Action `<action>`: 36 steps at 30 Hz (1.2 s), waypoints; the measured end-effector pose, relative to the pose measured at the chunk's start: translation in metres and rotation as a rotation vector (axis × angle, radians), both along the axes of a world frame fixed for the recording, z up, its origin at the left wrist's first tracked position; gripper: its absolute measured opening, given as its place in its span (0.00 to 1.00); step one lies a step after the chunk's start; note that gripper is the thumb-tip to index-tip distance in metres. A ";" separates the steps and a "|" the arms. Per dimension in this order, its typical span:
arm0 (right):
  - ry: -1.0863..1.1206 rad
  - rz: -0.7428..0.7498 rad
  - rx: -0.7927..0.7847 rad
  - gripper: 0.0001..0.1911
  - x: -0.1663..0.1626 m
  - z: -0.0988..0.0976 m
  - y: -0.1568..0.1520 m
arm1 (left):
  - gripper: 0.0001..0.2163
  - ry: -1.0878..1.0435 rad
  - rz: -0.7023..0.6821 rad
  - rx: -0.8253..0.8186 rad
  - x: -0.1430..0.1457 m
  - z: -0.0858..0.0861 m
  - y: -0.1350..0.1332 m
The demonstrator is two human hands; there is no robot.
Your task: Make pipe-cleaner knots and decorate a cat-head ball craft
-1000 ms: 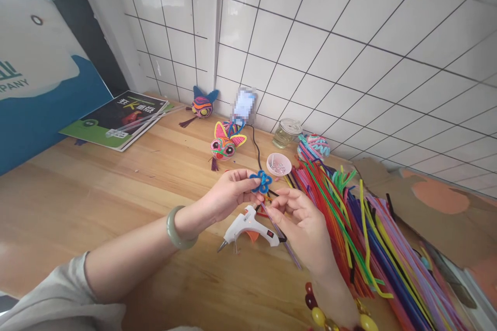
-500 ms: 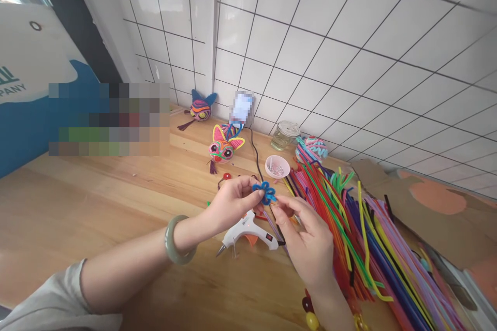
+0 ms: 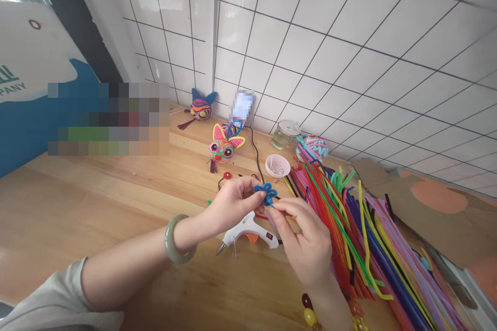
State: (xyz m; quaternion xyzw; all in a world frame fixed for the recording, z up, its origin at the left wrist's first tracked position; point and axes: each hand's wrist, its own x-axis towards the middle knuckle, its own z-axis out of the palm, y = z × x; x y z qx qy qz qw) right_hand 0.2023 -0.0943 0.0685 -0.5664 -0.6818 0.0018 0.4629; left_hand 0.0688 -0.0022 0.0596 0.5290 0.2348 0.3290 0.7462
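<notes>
My left hand (image 3: 233, 202) pinches a small blue pipe-cleaner flower (image 3: 266, 192) between thumb and fingers, above the wooden table (image 3: 116, 201). My right hand (image 3: 306, 240) comes in from the right with its fingers pinched at the flower's lower edge. A white hot glue gun (image 3: 248, 230) lies on the table just below both hands. A jade bangle sits on my left wrist and a bead bracelet on my right.
A big spread of coloured pipe cleaners (image 3: 368, 238) covers the table at the right. Behind the hands stand a small pink bowl (image 3: 277, 165), a glass jar (image 3: 285, 134), two pipe-cleaner animal heads (image 3: 223, 146) and a black cable. Cardboard lies at the far right, against the tiled wall.
The right hand has moved up and closed its fingers onto the flower's lower edge. The left hand keeps its hold on the flower, which has dropped slightly toward the table.
</notes>
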 end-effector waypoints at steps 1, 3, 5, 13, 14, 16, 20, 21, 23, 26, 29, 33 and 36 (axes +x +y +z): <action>0.027 -0.012 -0.009 0.05 0.000 0.001 0.000 | 0.13 0.004 -0.007 0.001 0.000 0.000 0.000; 0.064 -0.032 -0.030 0.04 -0.001 0.002 0.002 | 0.12 0.007 -0.019 0.004 0.000 0.000 0.000; 0.072 -0.041 -0.049 0.04 0.000 0.002 0.003 | 0.11 0.005 -0.030 0.008 -0.001 -0.001 -0.001; 0.039 -0.062 -0.099 0.04 0.003 -0.004 0.002 | 0.10 0.029 -0.052 0.031 -0.001 -0.001 -0.001; 0.038 -0.067 -0.107 0.04 0.003 -0.004 0.002 | 0.10 0.031 -0.050 0.033 -0.001 -0.002 -0.001; 0.036 -0.075 -0.124 0.05 0.003 -0.005 0.002 | 0.10 0.032 -0.046 0.043 -0.001 -0.002 -0.001; 0.050 -0.081 -0.170 0.07 0.003 -0.006 0.001 | 0.10 0.011 -0.038 0.035 -0.001 -0.002 -0.001; 0.057 -0.082 -0.175 0.07 0.002 -0.006 0.001 | 0.10 0.003 -0.037 0.024 0.000 -0.002 -0.001; 0.070 -0.083 -0.176 0.07 0.002 -0.006 0.001 | 0.10 -0.008 -0.035 0.007 0.000 -0.002 -0.001; 0.078 -0.082 -0.173 0.07 0.002 -0.005 0.002 | 0.10 -0.013 -0.024 0.002 0.000 -0.002 -0.001; 0.113 -0.092 -0.199 0.08 0.002 -0.005 0.002 | 0.09 -0.009 -0.012 0.020 0.000 -0.002 0.000; 0.297 -0.127 -0.311 0.11 -0.001 0.000 0.003 | 0.10 0.016 -0.006 0.037 0.000 -0.002 0.000; 0.466 -0.124 -0.381 0.12 -0.005 0.006 0.004 | 0.09 0.047 -0.004 0.064 0.000 -0.003 -0.001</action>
